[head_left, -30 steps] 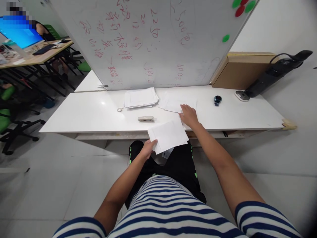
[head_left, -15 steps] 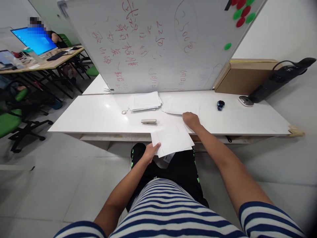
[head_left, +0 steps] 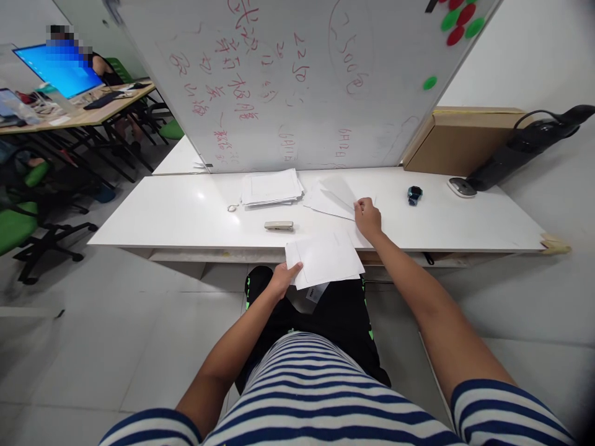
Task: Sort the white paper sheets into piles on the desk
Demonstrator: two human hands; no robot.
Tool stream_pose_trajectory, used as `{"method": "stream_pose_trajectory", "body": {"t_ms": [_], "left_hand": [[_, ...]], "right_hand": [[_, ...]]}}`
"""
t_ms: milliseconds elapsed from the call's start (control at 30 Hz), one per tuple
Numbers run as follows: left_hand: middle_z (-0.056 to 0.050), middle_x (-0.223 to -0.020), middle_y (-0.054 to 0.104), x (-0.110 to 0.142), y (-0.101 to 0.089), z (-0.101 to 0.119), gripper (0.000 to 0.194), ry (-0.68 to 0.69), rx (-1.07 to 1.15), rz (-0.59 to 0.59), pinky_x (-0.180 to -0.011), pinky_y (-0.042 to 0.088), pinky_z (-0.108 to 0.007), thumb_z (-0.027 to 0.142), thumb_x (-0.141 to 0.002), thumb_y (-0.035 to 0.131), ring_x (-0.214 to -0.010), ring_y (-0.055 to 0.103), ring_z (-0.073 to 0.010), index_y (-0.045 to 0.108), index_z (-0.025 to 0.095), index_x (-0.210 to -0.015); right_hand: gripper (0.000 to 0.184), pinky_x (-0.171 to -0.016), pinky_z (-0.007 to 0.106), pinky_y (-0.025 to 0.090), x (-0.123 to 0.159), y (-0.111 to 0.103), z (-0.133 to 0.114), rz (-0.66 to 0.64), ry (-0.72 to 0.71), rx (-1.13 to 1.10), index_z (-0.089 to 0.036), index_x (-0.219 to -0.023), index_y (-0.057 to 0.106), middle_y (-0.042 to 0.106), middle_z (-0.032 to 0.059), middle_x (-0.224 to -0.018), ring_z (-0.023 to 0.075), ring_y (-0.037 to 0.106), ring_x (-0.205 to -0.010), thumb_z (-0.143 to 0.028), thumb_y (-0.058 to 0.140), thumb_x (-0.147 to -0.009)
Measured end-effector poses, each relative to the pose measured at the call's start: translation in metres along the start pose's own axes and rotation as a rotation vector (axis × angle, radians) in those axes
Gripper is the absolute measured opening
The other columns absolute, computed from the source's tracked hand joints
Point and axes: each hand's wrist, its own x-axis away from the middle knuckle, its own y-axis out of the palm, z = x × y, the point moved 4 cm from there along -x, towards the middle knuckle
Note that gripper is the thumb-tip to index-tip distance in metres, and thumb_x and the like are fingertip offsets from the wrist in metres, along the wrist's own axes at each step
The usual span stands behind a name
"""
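Observation:
My left hand (head_left: 283, 279) grips the near left corner of a small sheaf of white paper (head_left: 325, 257) that overhangs the front edge of the white table (head_left: 171, 214). My right hand (head_left: 368, 217) is closed in a pinch on the edge of a loose white sheet (head_left: 332, 195), which lifts and curls up from a thin pile on the table. A beige stapler (head_left: 279, 226) lies just left of the held sheaf. A thicker stack of paper (head_left: 271, 187) sits behind it by the whiteboard.
A whiteboard (head_left: 297, 80) with red writing stands along the table's back. A small ring (head_left: 231, 209), a blue watch (head_left: 413, 194), a cardboard box (head_left: 465, 142) and a black device (head_left: 525, 148) are on the table. A person sits at a far left desk (head_left: 69, 114) with a monitor.
My right hand went from lying on the table near the held sheaf to farther back, pinching a loose sheet and raising its edge. My left hand kept hold of the sheaf.

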Motion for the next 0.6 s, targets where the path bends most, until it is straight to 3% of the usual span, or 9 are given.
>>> {"method": "stream_pose_trajectory", "body": {"t_ms": [67,133,300,433,600], "left_hand": [[-0.014,-0.101,0.071,-0.001,0.002,0.004,0.041,0.003,-0.027,-0.003,-0.082,0.054,-0.039,0.038,-0.067,0.078,-0.091,0.067,-0.0281,0.069,0.011,-0.096],[-0.014,-0.1,0.071,-0.002,0.004,0.007,0.041,0.001,-0.048,-0.007,-0.081,0.054,-0.04,0.039,-0.066,0.079,-0.091,0.067,-0.0288,0.069,0.011,-0.096],[-0.014,-0.098,0.072,-0.005,0.011,0.01,0.044,0.007,-0.075,-0.018,-0.077,0.055,-0.038,0.042,-0.064,0.079,-0.09,0.067,-0.0288,0.069,0.012,-0.096],[-0.01,-0.096,0.073,-0.009,0.018,0.007,0.036,0.08,-0.06,-0.039,-0.079,0.054,-0.035,0.038,-0.065,0.078,-0.09,0.067,-0.0258,0.07,0.014,-0.091],[-0.011,-0.094,0.073,-0.013,0.021,0.001,0.043,0.018,0.07,-0.078,-0.08,0.054,-0.035,0.047,-0.07,0.072,-0.088,0.068,-0.0239,0.069,0.014,-0.098]], "right_hand": [[0.036,-0.085,0.041,0.044,0.011,-0.017,-0.009,0.098,-0.067,0.046,-0.015,-0.115,0.056,0.07,0.0132,-0.097,0.0259,0.063,-0.093,-0.031,0.03,-0.095],[0.039,-0.098,0.045,0.038,0.035,-0.031,-0.023,0.12,-0.225,0.072,-0.015,-0.118,0.056,0.068,0.0135,-0.107,0.0252,0.061,-0.105,-0.028,0.027,-0.096],[0.038,-0.107,0.048,0.033,0.135,-0.035,-0.056,-0.091,-0.518,0.065,-0.026,-0.123,0.058,0.059,0.0053,-0.129,0.024,0.049,-0.126,-0.021,0.036,-0.092],[0.037,-0.108,0.051,0.031,0.194,-0.017,-0.065,-0.124,-0.556,0.048,-0.031,-0.12,0.06,0.054,0.0033,-0.134,0.0259,0.044,-0.13,-0.019,0.046,-0.088],[0.037,-0.107,0.054,0.031,0.207,-0.007,-0.057,-0.055,-0.48,0.077,-0.032,-0.117,0.062,0.054,0.005,-0.134,0.0277,0.044,-0.13,-0.017,0.047,-0.086]]}}
